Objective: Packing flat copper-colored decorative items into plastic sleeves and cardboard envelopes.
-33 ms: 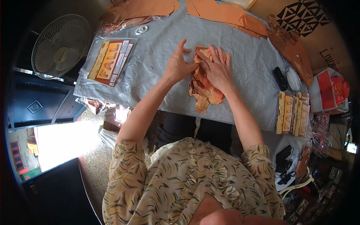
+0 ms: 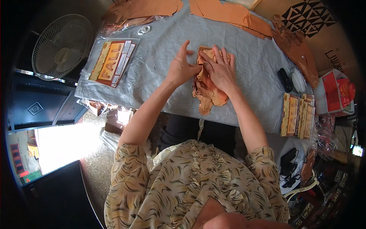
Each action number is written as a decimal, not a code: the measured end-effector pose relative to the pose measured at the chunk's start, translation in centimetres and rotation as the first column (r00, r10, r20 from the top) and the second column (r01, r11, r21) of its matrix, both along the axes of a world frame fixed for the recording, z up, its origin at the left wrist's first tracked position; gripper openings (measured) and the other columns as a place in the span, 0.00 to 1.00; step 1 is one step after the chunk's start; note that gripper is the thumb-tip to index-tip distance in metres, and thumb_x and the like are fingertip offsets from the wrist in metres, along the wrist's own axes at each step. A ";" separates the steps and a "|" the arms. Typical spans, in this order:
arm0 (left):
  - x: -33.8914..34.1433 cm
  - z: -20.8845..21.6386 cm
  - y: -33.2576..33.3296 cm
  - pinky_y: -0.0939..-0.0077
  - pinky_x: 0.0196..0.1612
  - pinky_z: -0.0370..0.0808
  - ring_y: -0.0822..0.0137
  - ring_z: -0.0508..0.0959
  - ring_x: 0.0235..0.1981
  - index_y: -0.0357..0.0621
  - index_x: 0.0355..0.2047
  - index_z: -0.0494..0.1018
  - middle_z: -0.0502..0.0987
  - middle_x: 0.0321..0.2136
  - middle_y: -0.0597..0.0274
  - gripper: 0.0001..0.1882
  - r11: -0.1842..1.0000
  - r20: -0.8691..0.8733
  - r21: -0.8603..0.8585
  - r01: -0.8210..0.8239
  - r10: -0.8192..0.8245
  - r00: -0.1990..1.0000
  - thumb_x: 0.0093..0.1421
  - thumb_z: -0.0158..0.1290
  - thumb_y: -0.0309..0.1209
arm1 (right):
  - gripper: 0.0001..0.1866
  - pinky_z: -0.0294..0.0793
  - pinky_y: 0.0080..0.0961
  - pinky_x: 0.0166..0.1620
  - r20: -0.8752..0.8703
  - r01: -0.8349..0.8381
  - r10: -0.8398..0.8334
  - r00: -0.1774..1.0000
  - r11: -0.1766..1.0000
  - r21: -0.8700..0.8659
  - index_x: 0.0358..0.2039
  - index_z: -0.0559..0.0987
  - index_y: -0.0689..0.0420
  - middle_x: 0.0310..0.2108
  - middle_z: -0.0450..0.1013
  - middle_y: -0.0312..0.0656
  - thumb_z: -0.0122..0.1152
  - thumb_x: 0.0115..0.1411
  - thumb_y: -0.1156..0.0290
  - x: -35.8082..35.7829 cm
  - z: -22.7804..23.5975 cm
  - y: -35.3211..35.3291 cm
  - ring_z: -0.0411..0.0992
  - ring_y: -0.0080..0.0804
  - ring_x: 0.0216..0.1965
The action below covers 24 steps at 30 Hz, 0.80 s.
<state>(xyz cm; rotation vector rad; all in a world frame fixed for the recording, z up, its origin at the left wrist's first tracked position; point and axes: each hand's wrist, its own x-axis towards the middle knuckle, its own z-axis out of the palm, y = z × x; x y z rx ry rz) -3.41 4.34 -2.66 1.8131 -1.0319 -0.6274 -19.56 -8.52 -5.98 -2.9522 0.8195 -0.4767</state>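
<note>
A flat, crinkled orange foil balloon [image 2: 209,100] lies folded on the grey-covered table in front of me, its lobed end toward my body. My right hand [image 2: 220,72] rests flat on its upper part, fingers stretched toward the far edge. At the balloon's left edge is my left hand [image 2: 181,68]; its thumb touches the foil by my right fingers, while the other fingers are raised and apart from the thumb. Part of the foil is hidden beneath my right hand.
More flat orange foil sheets [image 2: 232,17] line the table's far edge. Printed cards [image 2: 108,63] lie at left in clear plastic, with others [image 2: 297,115] at right. White ribbon rolls [image 2: 143,30], a black object [image 2: 284,79] and a red-and-white box [image 2: 333,91] are around. A fan [image 2: 62,47] stands left.
</note>
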 end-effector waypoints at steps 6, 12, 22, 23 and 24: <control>-1.1 -0.7 2.0 0.70 0.39 0.84 0.64 0.88 0.38 0.49 0.78 0.47 0.75 0.61 0.47 0.58 0.995 -0.043 -0.096 -0.017 0.013 0.999 0.53 0.72 0.30 | 0.25 0.36 0.60 0.76 -0.005 -0.018 0.018 1.000 1.000 -0.016 0.73 0.67 0.23 0.79 0.50 0.41 0.38 0.78 0.45 0.0 0.1 0.2 0.46 0.53 0.79; -2.3 -1.4 1.4 0.71 0.38 0.85 0.64 0.88 0.38 0.47 0.78 0.47 0.74 0.61 0.43 0.57 0.976 0.037 -0.213 -0.040 0.049 0.998 0.54 0.71 0.30 | 0.25 0.38 0.62 0.75 0.042 -0.031 0.032 0.999 0.999 -0.042 0.71 0.68 0.21 0.78 0.54 0.44 0.43 0.76 0.44 0.2 -0.1 -0.1 0.50 0.56 0.77; -2.8 -1.0 2.8 0.69 0.39 0.85 0.62 0.89 0.36 0.45 0.76 0.51 0.77 0.57 0.44 0.52 0.983 0.064 -0.180 -0.040 0.052 0.997 0.57 0.69 0.29 | 0.27 0.40 0.60 0.75 -0.014 -0.043 0.043 0.999 0.997 -0.058 0.74 0.64 0.22 0.79 0.52 0.45 0.46 0.76 0.46 -0.2 0.3 0.1 0.50 0.56 0.77; -2.9 -1.2 3.0 0.69 0.38 0.85 0.62 0.89 0.37 0.45 0.76 0.51 0.77 0.57 0.45 0.50 0.976 0.028 -0.216 -0.033 0.040 0.999 0.59 0.67 0.28 | 0.28 0.40 0.60 0.75 -0.009 -0.043 0.043 0.999 0.997 -0.061 0.74 0.64 0.22 0.78 0.52 0.45 0.47 0.75 0.46 -0.2 0.3 0.1 0.50 0.56 0.77; -2.6 -1.5 3.2 0.69 0.38 0.85 0.62 0.89 0.37 0.45 0.76 0.51 0.77 0.57 0.45 0.50 0.976 0.022 -0.215 -0.035 0.041 0.999 0.59 0.67 0.28 | 0.28 0.40 0.60 0.75 -0.006 -0.044 0.043 0.999 0.997 -0.065 0.74 0.64 0.22 0.78 0.52 0.45 0.48 0.75 0.45 -0.2 0.2 0.1 0.50 0.57 0.77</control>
